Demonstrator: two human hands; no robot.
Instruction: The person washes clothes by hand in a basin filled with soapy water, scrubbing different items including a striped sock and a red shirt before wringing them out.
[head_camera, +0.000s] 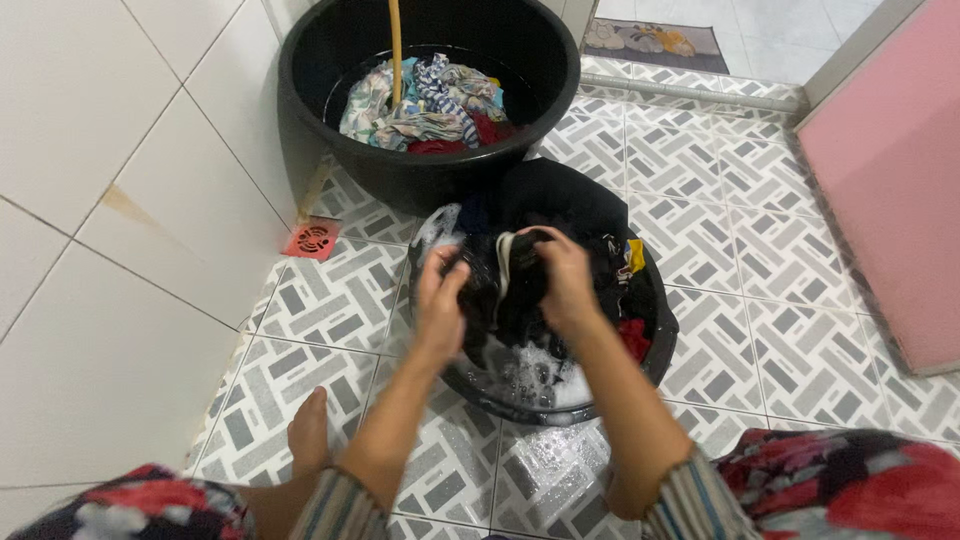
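My left hand (441, 293) and my right hand (562, 283) both grip a wet black garment (508, 278) with a pale inner band, held over a small black basin (655, 362). The basin holds soapy water, foam and more dark clothes, with a red piece and a yellow piece at its right side. My hands press the garment between them, close together.
A large black tub (420, 170) behind the basin holds colourful soaked clothes and a yellow hose. A red floor drain (312, 240) sits by the white tiled wall at left. My bare foot (308, 435) rests on the patterned floor. A pink door (890, 180) stands at right.
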